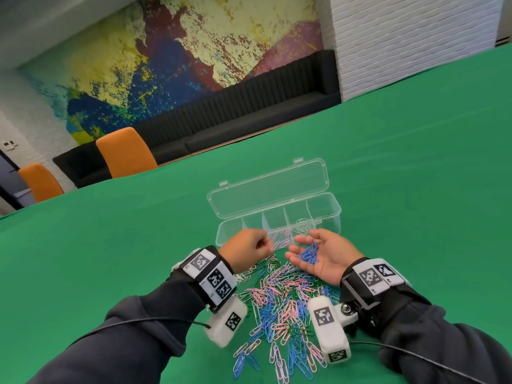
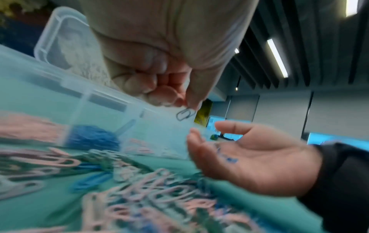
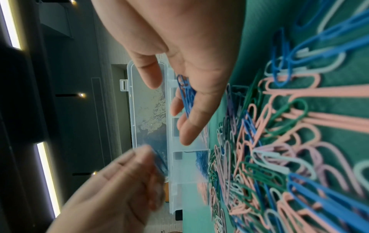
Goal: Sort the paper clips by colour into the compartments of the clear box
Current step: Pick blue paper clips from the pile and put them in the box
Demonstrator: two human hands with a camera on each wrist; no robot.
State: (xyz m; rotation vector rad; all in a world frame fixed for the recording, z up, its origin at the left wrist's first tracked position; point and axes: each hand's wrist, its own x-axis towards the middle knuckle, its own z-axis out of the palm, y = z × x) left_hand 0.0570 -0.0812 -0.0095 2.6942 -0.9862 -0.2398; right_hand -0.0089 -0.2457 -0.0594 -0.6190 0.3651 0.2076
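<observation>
Now, over on the left, the left hand [image 1: 243, 249] hovers above the pile of paper clips [image 1: 279, 303], fingers [image 2: 151, 82] curled tight and pinching a single clip [image 2: 185, 113] at the tips (dark-looking in the left wrist view, its colour hard to call). Just beyond it sits the clear box [image 1: 279, 217] on the green surface [image 1: 401, 176], lid flung back, with pale clips showing in one of the right-hand compartments and pink ones near the middle. Blue clips sit in another compartment, seen through the wall from the wrist views. To the right, the right hand [image 1: 321, 254] lies palm up, fingers [image 3: 187, 130] loosely spread, cradling a bunch of blue clips [image 1: 309, 253]. Below both hands, pink, blue, green and white clips lie scattered in a heap.
</observation>
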